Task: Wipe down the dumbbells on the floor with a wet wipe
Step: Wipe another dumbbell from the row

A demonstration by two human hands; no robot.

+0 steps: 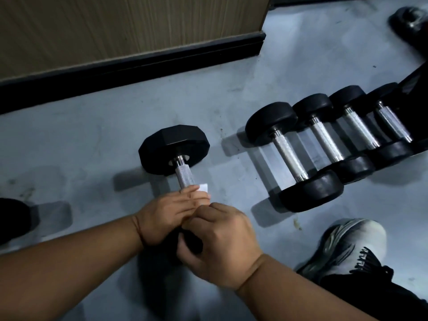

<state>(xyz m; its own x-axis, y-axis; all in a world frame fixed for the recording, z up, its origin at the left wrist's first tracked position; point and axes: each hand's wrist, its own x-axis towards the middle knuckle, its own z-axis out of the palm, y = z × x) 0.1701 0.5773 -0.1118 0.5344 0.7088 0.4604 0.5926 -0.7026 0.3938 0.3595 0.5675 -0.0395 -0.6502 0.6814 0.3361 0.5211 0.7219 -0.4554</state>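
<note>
Dumbbells are seen spread across a scuffed grey concrete floor (208,93) beside a beige panelled wall (115,26) edged with a black skirting board (129,63). A row of four black round-headed dumbbells with knurled steel handles (324,144) is laid side by side at the right, the heads touching one another, the far end of the row reaching a dark frame at the picture's edge. A single black hexagonal-headed dumbbell with a knurled steel handle (174,150) is laid on the floor near the centre, apart from the row; its far head is plainly shown, while its near head is largely covered by the hands. A grey-and-white trainer with black laces (354,249) is planted on the floor at the lower right, below the row. The left hand (164,216) is laid over the near part of the handle, fingers curled around it. The right hand (222,242) is closed over the near head, and dark rubber is glimpsed beneath its fingers. A small white wet wipe (203,188) is pinched against the handle under the left fingertips, one corner left protruding; whether the right hand also touches the wipe cannot be told. A thin brown cord is worn on the left wrist.
</note>
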